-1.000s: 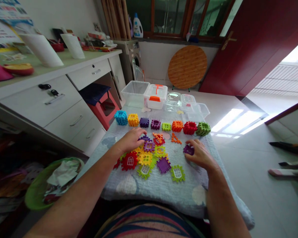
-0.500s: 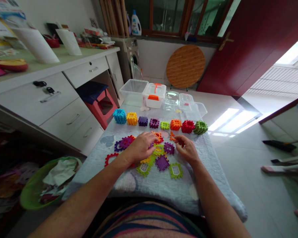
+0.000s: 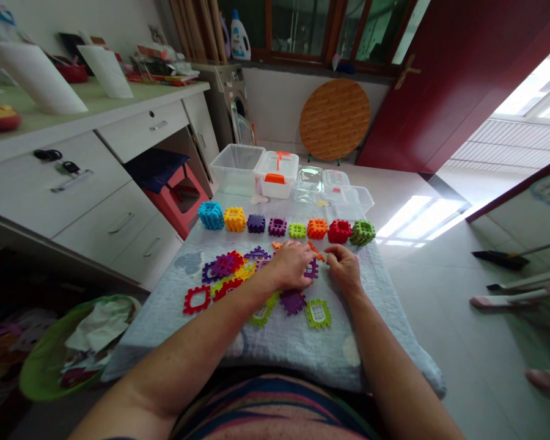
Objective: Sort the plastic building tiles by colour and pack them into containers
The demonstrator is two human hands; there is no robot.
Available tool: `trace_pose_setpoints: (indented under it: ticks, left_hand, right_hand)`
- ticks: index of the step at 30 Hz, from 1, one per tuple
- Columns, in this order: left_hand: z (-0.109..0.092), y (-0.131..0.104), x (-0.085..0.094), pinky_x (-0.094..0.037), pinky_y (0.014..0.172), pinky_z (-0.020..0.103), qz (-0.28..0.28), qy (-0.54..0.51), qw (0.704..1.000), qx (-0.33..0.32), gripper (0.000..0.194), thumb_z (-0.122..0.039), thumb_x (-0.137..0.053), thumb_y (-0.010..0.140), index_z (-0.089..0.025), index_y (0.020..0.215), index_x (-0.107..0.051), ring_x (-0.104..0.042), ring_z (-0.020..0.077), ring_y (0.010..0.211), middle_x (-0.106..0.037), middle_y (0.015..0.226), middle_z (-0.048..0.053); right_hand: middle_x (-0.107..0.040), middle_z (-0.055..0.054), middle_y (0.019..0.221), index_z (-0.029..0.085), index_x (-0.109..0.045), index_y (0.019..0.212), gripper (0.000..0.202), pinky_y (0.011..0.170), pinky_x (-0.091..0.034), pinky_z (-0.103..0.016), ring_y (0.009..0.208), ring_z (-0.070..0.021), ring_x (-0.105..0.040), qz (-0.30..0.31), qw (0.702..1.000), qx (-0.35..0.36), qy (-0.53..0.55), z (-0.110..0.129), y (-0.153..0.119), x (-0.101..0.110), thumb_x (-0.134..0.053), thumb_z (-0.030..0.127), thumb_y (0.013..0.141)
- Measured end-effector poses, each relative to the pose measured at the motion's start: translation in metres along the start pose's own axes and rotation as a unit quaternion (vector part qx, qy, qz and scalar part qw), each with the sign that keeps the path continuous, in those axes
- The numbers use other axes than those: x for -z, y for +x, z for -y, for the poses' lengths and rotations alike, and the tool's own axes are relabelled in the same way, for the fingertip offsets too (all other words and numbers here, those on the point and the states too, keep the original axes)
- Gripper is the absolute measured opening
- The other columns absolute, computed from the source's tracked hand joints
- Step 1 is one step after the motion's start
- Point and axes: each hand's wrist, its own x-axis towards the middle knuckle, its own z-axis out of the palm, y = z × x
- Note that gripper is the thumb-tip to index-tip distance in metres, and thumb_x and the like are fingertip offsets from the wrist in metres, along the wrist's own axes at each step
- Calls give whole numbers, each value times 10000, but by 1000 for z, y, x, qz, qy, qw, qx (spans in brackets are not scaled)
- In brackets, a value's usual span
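Observation:
An orange notched plastic tile (image 3: 316,251) stands nearly edge-on between my two hands. My left hand (image 3: 293,266) reaches across the loose tiles, its fingertips closed at the orange tile's left side. At the tile's right end are the curled, pinched fingers of my right hand (image 3: 343,267). Under and beside my left palm lie a purple window tile (image 3: 311,269) and other pieces, partly covered. Closer to me are a solid purple tile (image 3: 293,302) and a green tile with a white grid (image 3: 318,313). A red frame tile (image 3: 197,300) lies at the left.
Colour-sorted tile stacks form a row behind my hands, from a blue stack (image 3: 211,215) to a dark green stack (image 3: 362,232). Beyond them stand a clear open bin (image 3: 237,171) and a lidded box with orange clips (image 3: 277,174). A pale patterned cloth (image 3: 174,330) covers the table.
My left hand has moved right, over the purple window tile and up to the orange tile. The orange tile has turned more edge-on. My right hand stays close by, and the view has shifted slightly.

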Motion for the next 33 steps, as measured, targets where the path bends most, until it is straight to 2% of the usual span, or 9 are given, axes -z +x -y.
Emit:
trace_pose_setpoints:
  ticks: [4, 7, 9, 15, 19, 24, 33]
  left_hand:
    - [35, -21, 28, -409, 993, 369, -22, -57, 998, 25, 489, -369, -738, 712, -178, 1148, -625, -559, 256, 1076, -627, 1143, 89]
    - [61, -43, 40, -419, 979, 332, 14, -81, 995, 61, 455, -331, -749, 706, -171, 1116, -632, -563, 235, 1069, -627, 1123, 82]
    - [69, -54, 41, -431, 955, 327, 41, -75, 993, 80, 473, -326, -759, 695, -177, 1125, -630, -572, 232, 1044, -625, 1107, 80]
    - [59, -63, 28, -445, 933, 349, 89, -24, 990, 107, 487, -313, -752, 684, -186, 1134, -617, -585, 253, 1031, -633, 1107, 84]
    - [55, -59, 25, -447, 930, 362, 92, 4, 989, 119, 515, -360, -749, 686, -172, 1150, -627, -588, 273, 1034, -646, 1092, 99]
    - [58, -53, 26, -464, 873, 360, 100, 18, 989, 108, 391, -394, -725, 680, -182, 1006, -688, -597, 271, 958, -658, 995, 83]
    - [58, -50, 17, -485, 794, 340, 96, 59, 987, 113, 355, -398, -687, 670, -194, 960, -658, -608, 252, 887, -648, 966, 81]
  right_hand:
    - [-573, 12, 561, 175, -679, 776, 243, 564, -379, -269, 520, -145, -478, 2, 1000, -11, 10, 1, 0, -1, -488, 305, 700]
    - [-579, 11, 569, 175, -682, 783, 246, 560, -376, -267, 518, -143, -475, 6, 1000, -17, 10, 0, 0, -2, -488, 305, 705]
    - [-591, 7, 581, 176, -685, 780, 244, 572, -381, -269, 531, -145, -487, 7, 1000, -11, 2, -1, 1, -2, -486, 299, 708]
    - [-619, -4, 617, 185, -684, 766, 234, 614, -406, -273, 578, -157, -515, 6, 1000, 0, -15, -1, 0, -3, -481, 290, 715]
    - [-623, -9, 623, 189, -677, 760, 226, 614, -408, -271, 600, -163, -531, 11, 1000, 5, -13, 0, 0, -2, -480, 291, 718]
    - [-587, 9, 579, 191, -675, 748, 216, 588, -393, -271, 548, -150, -496, 15, 1000, 2, -19, -1, 0, -3, -489, 296, 715]
    - [-637, -13, 640, 190, -683, 761, 227, 620, -409, -274, 606, -165, -537, 20, 999, 7, -29, -1, 1, -3, -489, 301, 721]
